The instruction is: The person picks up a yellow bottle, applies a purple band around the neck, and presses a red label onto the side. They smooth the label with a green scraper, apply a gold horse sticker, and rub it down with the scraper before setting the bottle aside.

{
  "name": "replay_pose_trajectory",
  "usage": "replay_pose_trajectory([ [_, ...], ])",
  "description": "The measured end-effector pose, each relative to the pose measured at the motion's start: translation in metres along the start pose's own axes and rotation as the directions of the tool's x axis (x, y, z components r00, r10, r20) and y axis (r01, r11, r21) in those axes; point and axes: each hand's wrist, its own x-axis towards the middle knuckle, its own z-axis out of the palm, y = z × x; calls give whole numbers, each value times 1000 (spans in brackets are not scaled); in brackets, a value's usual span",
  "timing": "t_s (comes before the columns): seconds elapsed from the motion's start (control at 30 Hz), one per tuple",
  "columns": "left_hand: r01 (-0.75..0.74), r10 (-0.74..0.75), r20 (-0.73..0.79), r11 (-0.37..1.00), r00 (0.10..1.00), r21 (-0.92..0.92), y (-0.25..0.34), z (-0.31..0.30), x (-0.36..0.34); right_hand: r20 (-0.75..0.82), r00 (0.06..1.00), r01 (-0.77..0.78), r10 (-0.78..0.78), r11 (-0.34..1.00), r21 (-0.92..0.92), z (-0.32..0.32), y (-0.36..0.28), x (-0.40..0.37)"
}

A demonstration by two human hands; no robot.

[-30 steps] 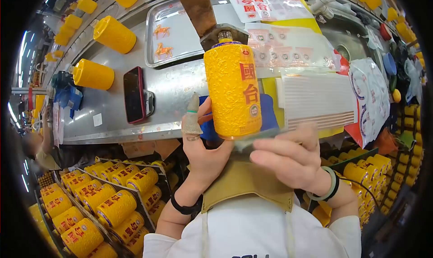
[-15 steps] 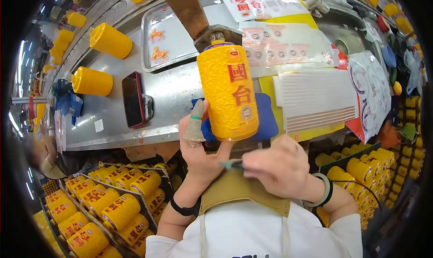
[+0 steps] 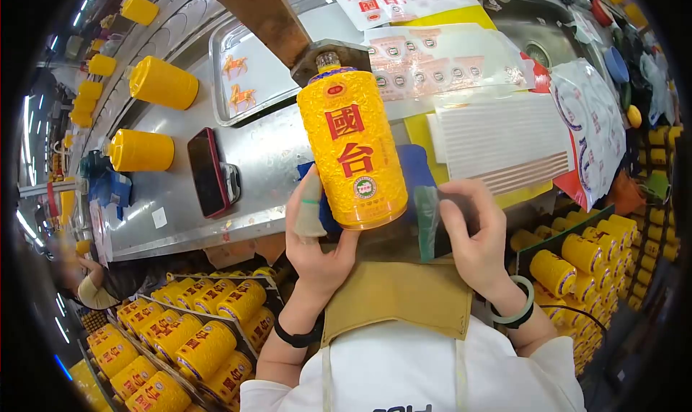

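A yellow textured bottle [image 3: 353, 152] with red characters and a small round green emblem sits with its neck in the notch of a metal holder [image 3: 333, 57]. My left hand [image 3: 317, 250] is at the bottle's lower left, its fingers against the side and base; one finger wears a pale cloth cover with a green band. To the right of the bottle, my right hand [image 3: 476, 235] holds a flat green-edged piece [image 3: 427, 223] at its fingertips, apart from the bottle. Part of its grip is hidden.
A phone [image 3: 209, 173] and a metal tray [image 3: 227, 113] with orange horse figures lie left. Sticker sheets [image 3: 450, 62] and a striped stack [image 3: 504, 134] are right. Crated yellow bottles [image 3: 205, 348] stand below; a person's arm [image 3: 94, 271] shows far left.
My right hand has moved up and right, and its fingers have spread; the green-edged piece now stands upright. The bottle has turned slightly, with its emblem facing the camera more.
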Motion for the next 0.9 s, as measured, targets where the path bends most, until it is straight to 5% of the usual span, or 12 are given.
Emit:
replay_pose_trajectory([
  [0.1,-265,277,41,853,960,450,12,-4,5,-25,1000,12,-10,997,76,0,-2,4],
  [0.2,-482,437,216,704,873,522,22,-4,16,-31,998,48,-46,997,67,-1,-4,6],
  [0.33,-309,254,179,824,951,475,17,9,8,-11,999,46,-45,994,95,1,-6,8],
  [0.4,-304,264,152,833,953,462,21,7,11,2,999,53,-53,994,98,1,-5,7],
  [0.47,-527,460,257,721,850,450,27,-3,24,24,1000,-13,11,994,113,-2,-4,6],
  [0.5,-498,491,127,775,862,389,18,2,19,28,1000,-12,8,993,114,-3,-1,7],
  [0.6,-380,376,78,862,923,337,5,-5,5,11,1000,-7,6,989,145,-5,3,9],
  [0.63,-193,196,9,957,981,216,10,-1,3,14,999,27,-29,993,112,-7,2,12],
  [0.67,-189,193,3,957,981,220,13,-1,6,19,998,62,-64,995,79,-7,1,15],
  [0.73,-358,351,101,824,931,440,19,-2,22,28,993,114,-115,992,49,-7,-2,24],
  [0.83,-387,363,139,824,922,413,17,-4,31,137,913,395,-383,916,-74,-11,-18,39],
  [0.9,-366,356,101,841,929,398,11,-3,26,192,898,412,-396,910,-51,-12,-35,46],
])
